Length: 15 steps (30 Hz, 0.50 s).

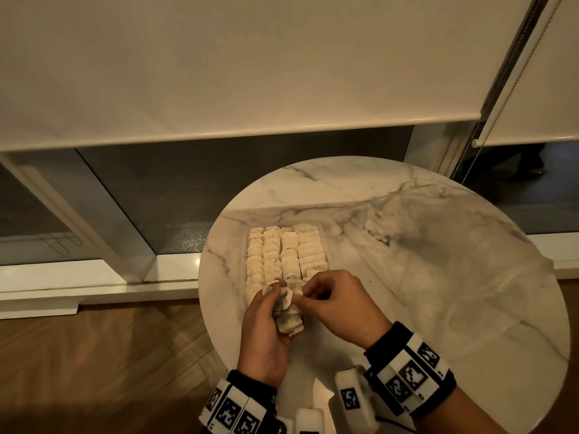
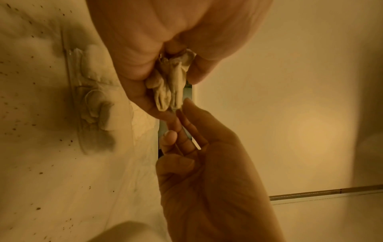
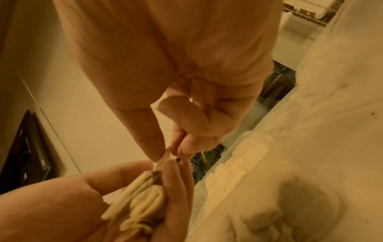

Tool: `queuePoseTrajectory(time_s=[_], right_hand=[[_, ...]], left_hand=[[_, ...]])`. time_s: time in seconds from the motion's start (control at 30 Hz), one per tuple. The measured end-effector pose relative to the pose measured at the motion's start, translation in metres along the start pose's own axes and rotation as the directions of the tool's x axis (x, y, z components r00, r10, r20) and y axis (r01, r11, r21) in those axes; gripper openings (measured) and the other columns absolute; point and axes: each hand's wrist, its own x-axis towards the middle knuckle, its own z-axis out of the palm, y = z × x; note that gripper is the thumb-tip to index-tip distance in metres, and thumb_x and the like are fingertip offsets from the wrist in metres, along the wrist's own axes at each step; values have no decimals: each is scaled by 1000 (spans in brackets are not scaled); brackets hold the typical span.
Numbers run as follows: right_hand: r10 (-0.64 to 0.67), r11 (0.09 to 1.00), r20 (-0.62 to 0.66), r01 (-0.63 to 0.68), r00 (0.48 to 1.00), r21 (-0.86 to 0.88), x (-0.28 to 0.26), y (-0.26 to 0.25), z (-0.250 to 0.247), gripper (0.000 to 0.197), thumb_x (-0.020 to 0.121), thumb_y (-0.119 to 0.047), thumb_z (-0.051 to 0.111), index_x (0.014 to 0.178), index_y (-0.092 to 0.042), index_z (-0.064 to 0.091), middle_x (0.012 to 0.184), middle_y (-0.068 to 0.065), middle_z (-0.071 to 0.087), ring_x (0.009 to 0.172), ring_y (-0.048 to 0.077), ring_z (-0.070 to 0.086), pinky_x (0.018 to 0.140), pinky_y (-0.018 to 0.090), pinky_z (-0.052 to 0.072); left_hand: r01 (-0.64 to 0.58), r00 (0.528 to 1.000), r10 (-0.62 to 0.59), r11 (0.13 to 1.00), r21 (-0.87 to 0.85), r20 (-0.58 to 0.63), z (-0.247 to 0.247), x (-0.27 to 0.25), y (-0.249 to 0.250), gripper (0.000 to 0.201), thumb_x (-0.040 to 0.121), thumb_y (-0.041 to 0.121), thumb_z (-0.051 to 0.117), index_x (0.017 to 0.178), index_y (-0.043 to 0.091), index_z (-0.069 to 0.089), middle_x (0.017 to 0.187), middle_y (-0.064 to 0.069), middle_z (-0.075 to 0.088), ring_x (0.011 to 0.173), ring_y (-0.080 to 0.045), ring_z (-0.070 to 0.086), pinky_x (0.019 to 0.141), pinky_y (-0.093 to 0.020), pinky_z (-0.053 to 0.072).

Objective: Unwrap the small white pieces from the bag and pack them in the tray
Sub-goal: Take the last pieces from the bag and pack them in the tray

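Observation:
On the round marble table stands a clear tray (image 1: 325,245) packed with rows of small white pieces (image 1: 282,252). Just in front of it my left hand (image 1: 271,303) grips a stack of white pieces (image 1: 289,322), which shows in the left wrist view as folded pieces (image 2: 170,88) between thumb and fingers. My right hand (image 1: 303,297) pinches the top edge of one piece of that stack; the right wrist view has this pinch (image 3: 165,155) above the stack (image 3: 143,201). Both hands hover over the tray's near end.
Crumpled clear plastic (image 1: 438,245) covers the table's right half. Dark crumbs dot the marble (image 2: 31,147). A white paper scrap (image 1: 322,399) lies at the near edge. The table's left edge (image 1: 203,277) drops to a wooden floor; a window with a lowered blind is behind.

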Motion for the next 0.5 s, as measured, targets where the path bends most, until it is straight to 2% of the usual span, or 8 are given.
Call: queuePoseTrajectory(time_s=[0.07, 0.2, 0.33, 0.37, 0.43, 0.5], right_hand=[[-5, 1000, 1, 5, 1000, 7, 1, 1, -1, 14, 80, -32, 79, 74, -22, 72, 67, -3, 71, 58, 1, 61, 58, 19, 49], [-52, 998, -1, 52, 999, 44, 2, 1, -6, 9, 81, -30, 78, 76, -25, 71, 71, -6, 70, 67, 7, 63, 68, 31, 55], [-92, 992, -35, 95, 995, 89, 6, -1, -11, 8, 82, -26, 76, 77, -25, 70, 73, -5, 69, 71, 14, 65, 71, 38, 57], [-109, 987, -47, 113, 993, 116, 8, -1, -11, 8, 83, -24, 75, 77, -24, 69, 73, -5, 69, 70, 14, 65, 71, 40, 58], [-131, 978, -70, 140, 989, 153, 14, -2, -13, 10, 85, -21, 73, 77, -25, 67, 73, -6, 69, 72, 13, 66, 72, 42, 59], [-114, 973, -95, 131, 989, 189, 22, -4, -14, 10, 89, -19, 70, 81, -23, 66, 74, -3, 70, 75, 21, 68, 74, 47, 60]], left_hand=[[-9, 1000, 9, 1000, 3, -7, 0, 0, 0, 21, 99, 17, 54, 111, 11, 70, 90, -9, 71, 68, -19, 66, 52, -28, 50], [-30, 1000, 30, 999, -12, -6, -1, 0, 0, 27, 100, 17, 53, 119, 5, 67, 96, -13, 73, 72, -22, 69, 55, -30, 53], [-56, 997, 54, 998, -40, -64, -5, 4, 0, 25, 99, 10, 53, 118, 5, 68, 111, -15, 73, 94, -28, 69, 55, -33, 57], [-63, 996, 60, 997, -43, -70, -6, 5, 1, 24, 99, 9, 53, 116, 5, 68, 110, -15, 73, 93, -28, 69, 55, -34, 57], [-74, 994, 70, 996, -47, -79, -9, 7, 1, 20, 100, 10, 53, 112, 6, 68, 102, -14, 72, 80, -25, 70, 54, -33, 56], [-91, 991, 86, 995, -50, -101, -13, 9, 4, 17, 101, 13, 53, 108, 8, 67, 95, -13, 71, 71, -24, 68, 54, -33, 55]])
